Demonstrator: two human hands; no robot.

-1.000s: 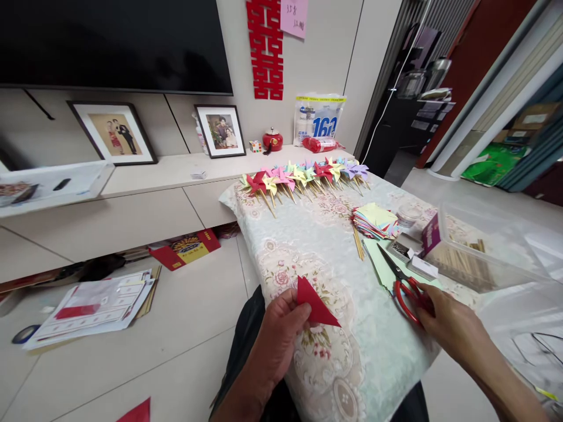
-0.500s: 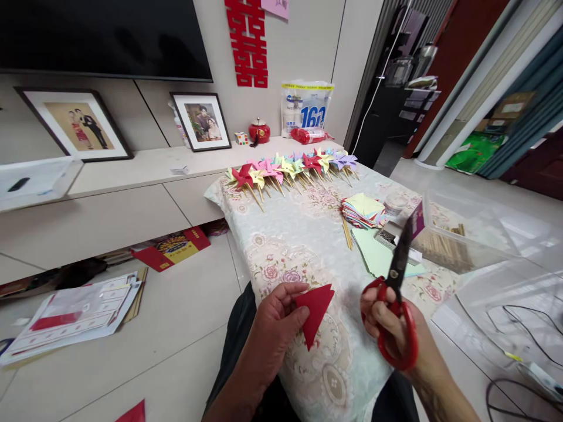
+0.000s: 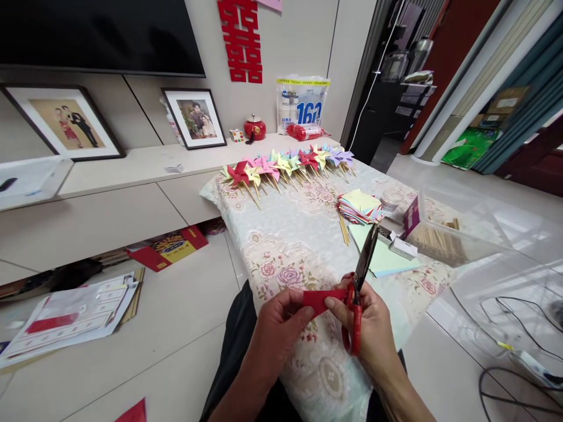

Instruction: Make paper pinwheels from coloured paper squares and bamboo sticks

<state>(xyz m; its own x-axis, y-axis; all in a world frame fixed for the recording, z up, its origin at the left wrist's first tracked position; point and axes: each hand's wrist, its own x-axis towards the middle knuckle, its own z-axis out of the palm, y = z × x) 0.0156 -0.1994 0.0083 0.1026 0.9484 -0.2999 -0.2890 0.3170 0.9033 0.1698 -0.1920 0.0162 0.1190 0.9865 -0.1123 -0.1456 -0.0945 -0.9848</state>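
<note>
My left hand (image 3: 275,334) pinches a folded red paper triangle (image 3: 320,300) over the near end of the flowered tablecloth (image 3: 308,234). My right hand (image 3: 372,331) grips red-handled scissors (image 3: 357,293), fingers through the loops, blades shut and pointing up and away. The thumb and forefinger of that hand also touch the right edge of the red paper. Both hands meet just above my lap.
A row of finished paper pinwheels (image 3: 285,167) lies at the table's far end. A stack of coloured paper squares (image 3: 359,208), wooden sticks (image 3: 343,228), a green sheet (image 3: 382,258) and a clear plastic box (image 3: 461,228) sit at right. Papers (image 3: 70,316) litter the floor at left.
My right hand picked the scissors up off the table and carried them left to the red paper. The left hand turned the paper flatter and stayed near my lap.
</note>
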